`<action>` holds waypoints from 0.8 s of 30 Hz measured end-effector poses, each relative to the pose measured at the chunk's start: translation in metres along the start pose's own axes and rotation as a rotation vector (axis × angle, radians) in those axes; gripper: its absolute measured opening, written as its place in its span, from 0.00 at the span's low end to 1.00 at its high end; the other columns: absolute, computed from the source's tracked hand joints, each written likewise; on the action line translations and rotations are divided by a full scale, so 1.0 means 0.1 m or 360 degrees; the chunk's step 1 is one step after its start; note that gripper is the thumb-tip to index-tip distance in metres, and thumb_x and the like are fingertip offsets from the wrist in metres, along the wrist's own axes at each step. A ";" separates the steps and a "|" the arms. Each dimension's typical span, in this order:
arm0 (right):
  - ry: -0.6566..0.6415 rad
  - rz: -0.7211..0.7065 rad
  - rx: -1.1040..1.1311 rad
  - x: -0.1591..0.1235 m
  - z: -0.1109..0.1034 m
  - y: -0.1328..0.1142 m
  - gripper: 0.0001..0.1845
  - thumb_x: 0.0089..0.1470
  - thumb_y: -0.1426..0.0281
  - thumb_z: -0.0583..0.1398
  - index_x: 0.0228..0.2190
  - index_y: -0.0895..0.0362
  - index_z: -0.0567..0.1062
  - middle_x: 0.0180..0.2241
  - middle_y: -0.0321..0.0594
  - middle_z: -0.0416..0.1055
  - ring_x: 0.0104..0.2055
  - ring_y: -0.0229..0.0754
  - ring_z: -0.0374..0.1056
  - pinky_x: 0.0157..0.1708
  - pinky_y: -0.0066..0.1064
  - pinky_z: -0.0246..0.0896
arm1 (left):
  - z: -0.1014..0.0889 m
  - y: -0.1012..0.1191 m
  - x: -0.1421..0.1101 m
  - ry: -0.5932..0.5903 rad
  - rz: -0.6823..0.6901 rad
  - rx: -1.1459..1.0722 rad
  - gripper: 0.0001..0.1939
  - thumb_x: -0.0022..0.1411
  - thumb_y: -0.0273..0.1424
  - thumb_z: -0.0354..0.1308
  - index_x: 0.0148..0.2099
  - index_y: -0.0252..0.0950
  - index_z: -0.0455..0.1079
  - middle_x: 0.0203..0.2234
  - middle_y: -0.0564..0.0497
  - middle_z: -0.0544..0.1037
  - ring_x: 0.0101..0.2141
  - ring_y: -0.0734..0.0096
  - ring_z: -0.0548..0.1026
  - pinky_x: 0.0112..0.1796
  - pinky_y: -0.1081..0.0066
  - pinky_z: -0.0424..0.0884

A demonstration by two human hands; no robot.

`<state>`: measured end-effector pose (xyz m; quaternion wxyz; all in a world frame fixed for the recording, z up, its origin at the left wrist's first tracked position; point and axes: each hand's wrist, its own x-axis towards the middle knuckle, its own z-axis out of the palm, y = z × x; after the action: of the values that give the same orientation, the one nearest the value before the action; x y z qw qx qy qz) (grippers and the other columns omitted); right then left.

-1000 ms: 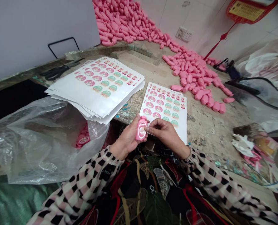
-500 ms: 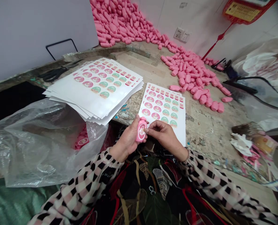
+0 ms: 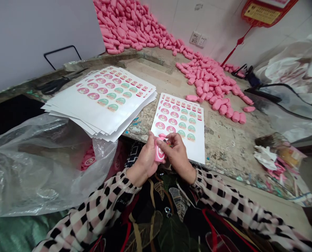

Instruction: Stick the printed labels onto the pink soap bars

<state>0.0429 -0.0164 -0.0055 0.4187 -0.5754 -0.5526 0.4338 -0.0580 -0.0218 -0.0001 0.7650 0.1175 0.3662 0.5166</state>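
pink bottle-shaped piece (image 3: 159, 151), round label on its face, held upright between both hands at the near edge of the tabletop (image 3: 231, 140). left hand (image 3: 145, 159): fingers curled round the piece's left side and back, closed on it. right hand (image 3: 177, 154): thumb and fingertips pressed on the piece's label face and right side, closed on it too. sticker sheet (image 3: 180, 122), single, rows of pink and green round labels, lying flat just beyond the hands, its near edge partly under the right hand. stack of sticker sheets (image 3: 103, 98), fanned, beyond and left of the left hand. clear plastic bag (image 3: 40, 161), crumpled, left of the left hand, labelled pink pieces showing inside. heap of unlabelled pink pieces (image 3: 208, 84), well beyond the hands, running to the far wall. paper scraps (image 3: 268, 157), right of the right hand. scissors (image 3: 53, 85), far left.
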 end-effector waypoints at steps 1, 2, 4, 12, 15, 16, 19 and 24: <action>0.0015 0.0032 0.0140 0.01 0.03 0.02 0.20 0.43 0.54 0.63 0.33 0.51 0.63 0.27 0.30 0.62 0.24 0.34 0.58 0.22 0.27 0.55 | 0.01 -0.01 -0.01 0.0014 0.0002 0.0051 0.28 0.59 0.54 0.42 0.34 0.34 0.66 0.16 0.53 0.67 0.14 0.74 0.66 0.12 0.76 0.59; 0.0022 0.0050 0.0259 0.01 0.04 0.03 0.20 0.43 0.54 0.63 0.33 0.51 0.63 0.26 0.29 0.62 0.23 0.33 0.58 0.22 0.27 0.55 | 0.01 -0.02 -0.02 0.0013 -0.0005 0.0095 0.27 0.59 0.54 0.42 0.32 0.34 0.65 0.15 0.53 0.66 0.13 0.74 0.65 0.11 0.76 0.59; -0.0003 0.0070 0.0449 0.04 0.05 0.04 0.18 0.44 0.55 0.63 0.31 0.51 0.63 0.25 0.29 0.61 0.23 0.33 0.57 0.22 0.27 0.56 | 0.01 -0.02 -0.03 -0.0001 -0.0039 0.0139 0.27 0.58 0.55 0.42 0.30 0.35 0.63 0.15 0.53 0.66 0.13 0.74 0.65 0.11 0.76 0.58; -0.0042 0.0019 0.0358 -0.01 -0.03 0.03 0.23 0.39 0.59 0.66 0.36 0.51 0.65 0.30 0.30 0.60 0.28 0.33 0.58 0.27 0.26 0.58 | -0.02 0.05 0.04 -0.0009 -0.0197 -0.0059 0.27 0.61 0.53 0.39 0.37 0.34 0.65 0.17 0.52 0.68 0.14 0.74 0.66 0.13 0.76 0.59; -0.0052 0.0022 0.0334 0.01 -0.02 0.07 0.23 0.39 0.60 0.66 0.37 0.52 0.65 0.31 0.30 0.60 0.27 0.33 0.57 0.27 0.26 0.57 | -0.03 0.03 0.05 0.0042 -0.0148 -0.0016 0.25 0.62 0.50 0.40 0.36 0.33 0.65 0.17 0.51 0.68 0.13 0.73 0.66 0.12 0.76 0.59; -0.0003 0.0008 0.0356 0.04 -0.03 0.09 0.21 0.41 0.59 0.65 0.36 0.53 0.65 0.30 0.30 0.60 0.28 0.33 0.58 0.29 0.26 0.57 | -0.03 0.02 0.05 0.0040 -0.0169 0.0015 0.25 0.62 0.50 0.40 0.35 0.33 0.64 0.17 0.51 0.69 0.13 0.73 0.67 0.12 0.76 0.59; 0.0132 -0.0038 0.0390 0.14 -0.08 0.15 0.17 0.44 0.60 0.64 0.33 0.54 0.67 0.30 0.31 0.61 0.32 0.34 0.59 0.35 0.27 0.57 | -0.05 0.04 0.03 -0.0007 -0.0281 0.0051 0.26 0.63 0.51 0.37 0.36 0.35 0.64 0.17 0.50 0.70 0.14 0.72 0.68 0.13 0.77 0.59; 0.0046 -0.0118 0.0151 0.23 -0.39 0.18 0.15 0.47 0.59 0.62 0.32 0.55 0.68 0.30 0.33 0.65 0.31 0.35 0.61 0.34 0.28 0.58 | -0.13 0.23 -0.10 -0.0073 -0.0275 0.0182 0.20 0.61 0.49 0.46 0.43 0.37 0.63 0.23 0.49 0.73 0.20 0.70 0.72 0.19 0.74 0.67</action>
<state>0.0860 0.0054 -0.0130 0.4692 -0.5403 -0.5462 0.4355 -0.0845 -0.0230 0.0081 0.8071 0.1406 0.3861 0.4240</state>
